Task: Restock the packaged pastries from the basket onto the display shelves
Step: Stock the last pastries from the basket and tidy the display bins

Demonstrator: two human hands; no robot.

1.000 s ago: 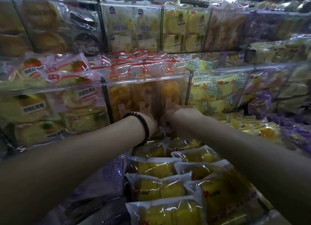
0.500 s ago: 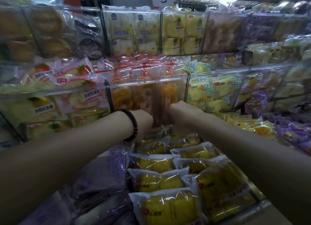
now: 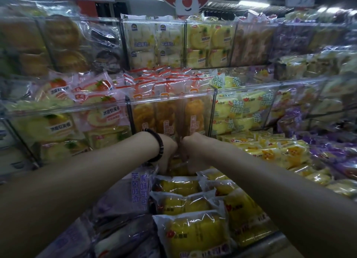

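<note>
My left hand (image 3: 167,153), with a dark bead bracelet on its wrist, and my right hand (image 3: 193,153) reach side by side into the back of a row of yellow pastry packs (image 3: 178,186) on the low shelf. Their fingers fold downward on either side of one yellow pastry pack (image 3: 178,166) and hold it between them. The fingertips are hidden among the wrappers. Just above the hands stands a clear bin of orange pastries (image 3: 168,114).
Purple-lettered packs (image 3: 138,188) lie left of the yellow row, and more yellow packs (image 3: 270,151) to its right. Clear acrylic bins hold strawberry rolls (image 3: 96,101), pale yellow packs (image 3: 243,109) and, on the upper tier, white bread packs (image 3: 154,43). A metal edge (image 3: 270,242) runs at the lower right.
The two hands have drawn closer together at the back of the yellow row. The view has tilted upward and shows more of the upper shelves.
</note>
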